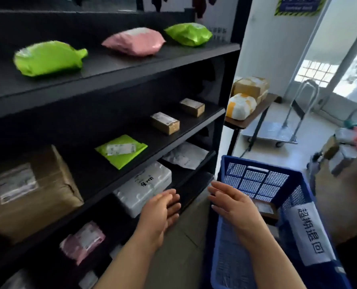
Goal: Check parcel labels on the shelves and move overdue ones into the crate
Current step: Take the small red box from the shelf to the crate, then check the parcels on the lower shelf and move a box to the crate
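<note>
In the head view, the 2 hands are released and hold nothing: the left hand point(161, 213) is just beside a white parcel point(144, 188) on the black shelves point(144, 65), and the right hand point(233, 207) is over the rim of the blue crate point(254, 180), which stands right of the shelves.

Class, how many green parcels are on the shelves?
3. Left green parcel and right green parcel flank the pink parcel on the top shelf; flat green parcel one shelf below. More may be hidden.
</note>
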A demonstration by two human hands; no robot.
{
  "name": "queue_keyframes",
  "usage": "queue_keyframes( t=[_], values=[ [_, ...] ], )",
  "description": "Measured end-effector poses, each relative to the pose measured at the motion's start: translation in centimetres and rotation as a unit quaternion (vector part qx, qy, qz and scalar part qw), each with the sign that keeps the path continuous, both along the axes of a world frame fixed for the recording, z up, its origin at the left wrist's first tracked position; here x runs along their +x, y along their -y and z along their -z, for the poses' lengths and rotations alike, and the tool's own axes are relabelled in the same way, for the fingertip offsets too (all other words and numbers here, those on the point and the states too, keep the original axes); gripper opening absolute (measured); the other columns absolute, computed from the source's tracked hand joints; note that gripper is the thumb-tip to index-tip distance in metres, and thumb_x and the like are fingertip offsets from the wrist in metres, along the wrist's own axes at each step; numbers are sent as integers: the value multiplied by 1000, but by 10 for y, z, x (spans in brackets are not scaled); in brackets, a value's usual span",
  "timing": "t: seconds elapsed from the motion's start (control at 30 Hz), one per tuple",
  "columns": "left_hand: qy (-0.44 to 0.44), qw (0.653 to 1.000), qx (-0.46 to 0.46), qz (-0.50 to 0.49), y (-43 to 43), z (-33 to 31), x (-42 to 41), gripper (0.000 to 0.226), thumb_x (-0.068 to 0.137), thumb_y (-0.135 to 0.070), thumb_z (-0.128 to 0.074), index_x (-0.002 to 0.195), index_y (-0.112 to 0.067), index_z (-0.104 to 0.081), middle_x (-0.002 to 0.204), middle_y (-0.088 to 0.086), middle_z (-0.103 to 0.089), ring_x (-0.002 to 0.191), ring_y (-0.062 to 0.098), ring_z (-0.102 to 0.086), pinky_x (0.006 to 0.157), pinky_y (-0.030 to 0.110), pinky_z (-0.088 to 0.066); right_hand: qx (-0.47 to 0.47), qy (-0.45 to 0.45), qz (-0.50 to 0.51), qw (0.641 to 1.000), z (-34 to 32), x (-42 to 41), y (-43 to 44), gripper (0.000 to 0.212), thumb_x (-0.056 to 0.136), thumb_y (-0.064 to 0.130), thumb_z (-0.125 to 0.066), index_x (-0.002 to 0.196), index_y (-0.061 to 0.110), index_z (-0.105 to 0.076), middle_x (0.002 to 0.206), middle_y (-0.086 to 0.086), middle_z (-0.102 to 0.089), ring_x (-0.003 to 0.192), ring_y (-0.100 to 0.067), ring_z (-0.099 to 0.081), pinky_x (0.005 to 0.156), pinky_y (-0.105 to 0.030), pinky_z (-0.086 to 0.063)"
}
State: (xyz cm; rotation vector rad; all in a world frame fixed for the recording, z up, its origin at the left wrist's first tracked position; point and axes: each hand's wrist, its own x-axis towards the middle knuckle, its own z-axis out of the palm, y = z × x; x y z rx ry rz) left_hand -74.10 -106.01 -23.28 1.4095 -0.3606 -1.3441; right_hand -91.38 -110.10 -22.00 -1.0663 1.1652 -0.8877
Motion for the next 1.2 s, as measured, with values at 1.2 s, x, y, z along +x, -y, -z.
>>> queue_keyframes(
  t=[1.2],
  values=[
    [53,842,-26,-536,-615,-36,444,42,101,-20,-44,141,-8,-42,132,12,-55,122,28,-53,106,43,-41,56,-14,-526,848,-25,568,-455,28,99,11,-51,124,17,-60,116,-1,-65,107,-15,-61,97,-32,-49]
  ],
)
